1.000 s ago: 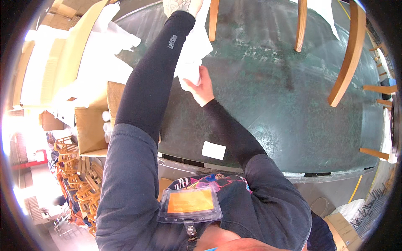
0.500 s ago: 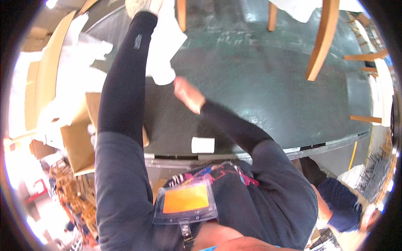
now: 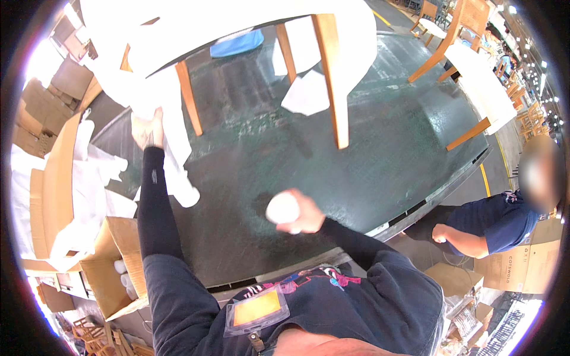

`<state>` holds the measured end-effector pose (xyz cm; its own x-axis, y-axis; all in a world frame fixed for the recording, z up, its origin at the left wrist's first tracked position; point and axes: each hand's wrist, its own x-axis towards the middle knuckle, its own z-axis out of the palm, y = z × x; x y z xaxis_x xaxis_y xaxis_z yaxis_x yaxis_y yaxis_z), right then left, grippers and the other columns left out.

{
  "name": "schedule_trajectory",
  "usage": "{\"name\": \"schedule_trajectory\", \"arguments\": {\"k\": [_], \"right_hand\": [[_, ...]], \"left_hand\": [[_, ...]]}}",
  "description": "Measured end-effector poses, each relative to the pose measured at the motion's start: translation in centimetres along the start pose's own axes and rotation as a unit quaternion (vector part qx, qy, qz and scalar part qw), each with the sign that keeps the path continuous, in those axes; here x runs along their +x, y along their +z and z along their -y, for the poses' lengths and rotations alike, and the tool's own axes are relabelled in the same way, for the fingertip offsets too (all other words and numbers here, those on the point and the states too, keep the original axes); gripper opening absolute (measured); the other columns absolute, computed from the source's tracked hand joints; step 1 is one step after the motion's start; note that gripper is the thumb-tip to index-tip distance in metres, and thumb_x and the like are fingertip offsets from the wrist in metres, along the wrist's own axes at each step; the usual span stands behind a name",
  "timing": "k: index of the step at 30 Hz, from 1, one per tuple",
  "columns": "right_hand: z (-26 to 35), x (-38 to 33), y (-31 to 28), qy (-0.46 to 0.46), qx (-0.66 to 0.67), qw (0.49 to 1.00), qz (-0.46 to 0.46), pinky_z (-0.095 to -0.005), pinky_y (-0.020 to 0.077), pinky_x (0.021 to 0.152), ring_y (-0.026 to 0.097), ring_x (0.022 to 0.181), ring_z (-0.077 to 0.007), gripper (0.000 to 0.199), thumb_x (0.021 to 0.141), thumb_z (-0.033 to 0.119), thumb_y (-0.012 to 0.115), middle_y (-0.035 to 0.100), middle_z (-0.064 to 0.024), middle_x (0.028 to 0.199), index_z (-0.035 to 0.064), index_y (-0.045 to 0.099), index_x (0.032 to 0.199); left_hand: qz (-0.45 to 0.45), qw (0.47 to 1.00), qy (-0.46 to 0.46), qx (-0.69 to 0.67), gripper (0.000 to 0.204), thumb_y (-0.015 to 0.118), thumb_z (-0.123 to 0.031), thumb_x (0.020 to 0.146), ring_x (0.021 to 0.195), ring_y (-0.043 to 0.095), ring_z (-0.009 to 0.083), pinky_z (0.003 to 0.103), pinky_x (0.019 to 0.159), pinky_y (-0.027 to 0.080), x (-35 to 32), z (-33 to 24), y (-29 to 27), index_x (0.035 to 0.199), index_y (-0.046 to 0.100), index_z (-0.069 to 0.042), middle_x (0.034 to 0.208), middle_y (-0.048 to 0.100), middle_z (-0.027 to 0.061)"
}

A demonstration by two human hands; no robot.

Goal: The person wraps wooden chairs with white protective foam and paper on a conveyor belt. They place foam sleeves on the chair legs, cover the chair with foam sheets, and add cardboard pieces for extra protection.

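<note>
Right hand (image 3: 307, 215) curled round a white roll (image 3: 282, 207) over the worktop (image 3: 237, 249).
Left hand (image 3: 148, 129) touches white wrapping (image 3: 174, 148), its grip unclear; wooden legs (image 3: 331, 83) stand beyond, and an open cardboard box (image 3: 100, 285) sits at the worktop's left.

Dark shirt (image 3: 356, 302) with multicoloured print (image 3: 337, 279) at chest. Close-fitting black arm sleeves (image 3: 157, 213), left and right; small pale marking (image 3: 154, 175) on left. Clear badge holder (image 3: 259, 326), yellow-orange card (image 3: 256, 308), metal clip (image 3: 255, 340).

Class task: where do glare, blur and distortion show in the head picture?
Head view: the white furniture is washed out, nearly textureless; the table carries pale sheen, its near edge bends; a co-worker's head is blurred; dark vignetting rings the frame.
</note>
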<state>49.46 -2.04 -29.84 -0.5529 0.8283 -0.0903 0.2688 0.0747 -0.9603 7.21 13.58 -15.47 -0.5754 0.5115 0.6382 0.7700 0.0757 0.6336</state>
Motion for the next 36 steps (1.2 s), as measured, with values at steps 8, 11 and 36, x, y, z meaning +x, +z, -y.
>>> {"name": "schedule_trajectory", "arguments": {"k": [8, 11, 36], "right_hand": [[14.5, 10.7, -30.4, -0.268, -0.441, 0.802, -0.3, -0.0554, 0.029, 0.113, 0.025, 0.141, -0.05, 0.079, 0.071, 0.047, 0.08, 0.053, -0.0235, 0.135, 0.0006, 0.058, 0.131], [14.8, 14.1, -33.7, -0.209, -0.373, 0.888, -0.17, -0.0531, 0.0316, 0.112, 0.039, 0.135, -0.0427, 0.082, 0.07, 0.052, 0.08, 0.054, -0.0229, 0.134, -0.0005, 0.06, 0.129], [12.0, 7.2, -30.8, -0.473, -0.474, 0.742, -0.019, -0.0507, 0.0455, 0.099, 0.059, 0.112, -0.0289, 0.05, 0.074, 0.033, 0.073, 0.063, -0.0109, 0.113, 0.0079, 0.063, 0.117]], "left_hand": [[0.007, 0.999, -0.03, 0.021, 0.055, 0.082, -0.032, 0.074, 0.101, 0.067, 0.0359, 0.042, 0.092, 0.049, -3.4, -0.8, -1.3, 0.11, 0.061, 0.003, 0.108, 0.069, 0.0226], [0.019, 0.993, -0.056, 0.103, 0.061, 0.082, -0.041, 0.073, 0.102, 0.066, 0.0395, 0.044, 0.091, 0.049, -4.0, -0.9, -1.7, 0.106, 0.061, 0.006, 0.105, 0.068, 0.0266], [0.123, 0.673, 0.723, 0.093, 0.008, 0.065, -0.02, 0.076, 0.084, 0.062, 0.0244, 0.046, 0.095, 0.044, -5.7, -45.5, 14.4, 0.082, 0.064, -0.013, 0.085, 0.062, 0.0044]]}}
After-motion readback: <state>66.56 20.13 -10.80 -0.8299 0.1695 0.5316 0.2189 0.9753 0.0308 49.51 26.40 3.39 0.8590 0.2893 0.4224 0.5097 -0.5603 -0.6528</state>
